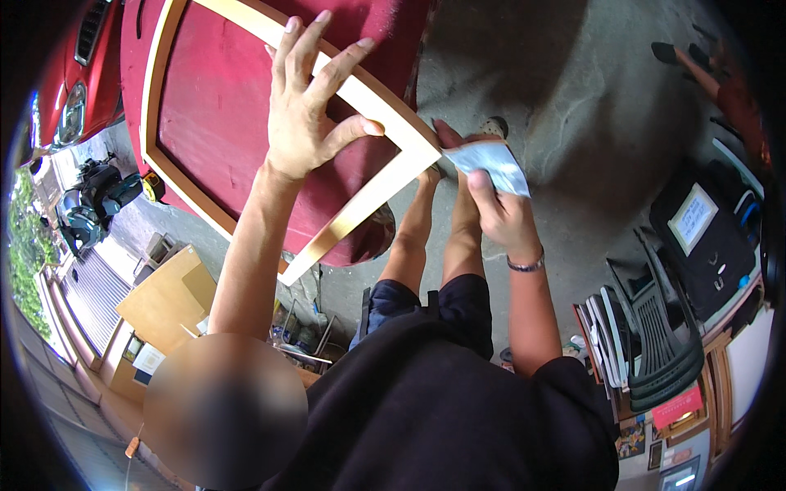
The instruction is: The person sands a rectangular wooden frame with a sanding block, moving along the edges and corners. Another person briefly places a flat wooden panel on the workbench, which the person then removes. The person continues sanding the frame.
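1. Left of the red tabletop [217, 98]: red car [70, 102], motorbike [97, 195]; right of it: chair [665, 335], black bag [725, 255].
2. Over the tabletop lies the pale, four-sided wooden frame [348, 222], one corner jutting past its edge.
3. My left grip [301, 123] is apart, fingers spread, hiding part of the frame.
4. My right grip [506, 214] clamps a pale sheet [493, 157] beyond the tabletop.

The frame [356, 213] lies over the counter [221, 106], the left hand [301, 127] at its right rail, the right hand [506, 219] and sheet [495, 165] by its right corner. Car [74, 94] far left, motorbike [92, 204] nearer.
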Tool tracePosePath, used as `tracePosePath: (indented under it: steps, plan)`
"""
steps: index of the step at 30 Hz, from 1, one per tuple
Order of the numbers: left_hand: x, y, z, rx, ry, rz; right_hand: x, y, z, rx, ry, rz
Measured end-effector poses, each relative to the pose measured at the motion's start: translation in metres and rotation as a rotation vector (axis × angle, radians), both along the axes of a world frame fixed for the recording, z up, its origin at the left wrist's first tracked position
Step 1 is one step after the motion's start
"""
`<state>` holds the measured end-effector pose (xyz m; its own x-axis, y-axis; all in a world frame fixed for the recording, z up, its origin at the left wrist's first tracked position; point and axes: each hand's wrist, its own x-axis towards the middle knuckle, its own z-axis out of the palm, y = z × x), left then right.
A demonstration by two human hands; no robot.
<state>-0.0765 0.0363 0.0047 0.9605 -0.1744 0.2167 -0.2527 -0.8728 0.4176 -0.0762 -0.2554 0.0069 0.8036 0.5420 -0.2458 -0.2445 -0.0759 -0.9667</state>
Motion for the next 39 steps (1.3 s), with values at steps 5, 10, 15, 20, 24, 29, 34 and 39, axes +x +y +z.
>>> tracePosePath:
  steps: [5,10,15,20,24,29,34,39]
  plan:
    - [0.001,-0.002,-0.001,0.002,0.009,-0.007,0.024,0.017,-0.005,0.133,-0.355,0.096]
    - [-0.002,-0.002,-0.001,0.004,0.004,0.0,0.014,0.011,-0.01,0.116,-0.231,0.061]
    - [-0.001,-0.003,-0.001,0.001,0.002,0.035,0.006,0.007,-0.018,0.079,-0.215,0.035]
    - [0.0,0.001,-0.002,0.034,0.014,0.0,0.01,0.011,-0.023,0.134,-0.35,0.055]
    - [-0.002,-0.001,-0.001,0.005,-0.002,0.02,0.014,0.008,-0.019,0.104,-0.369,0.082]
    - [0.0,0.001,-0.003,0.019,-0.01,0.009,0.007,0.008,-0.028,0.114,-0.292,0.041]
    - [0.0,0.002,0.002,0.02,-0.001,0.004,0.0,0.008,-0.033,0.051,-0.349,0.012]
    - [0.004,-0.008,0.024,0.089,0.09,-0.038,-0.035,-0.014,-0.068,-0.126,0.089,-0.351]
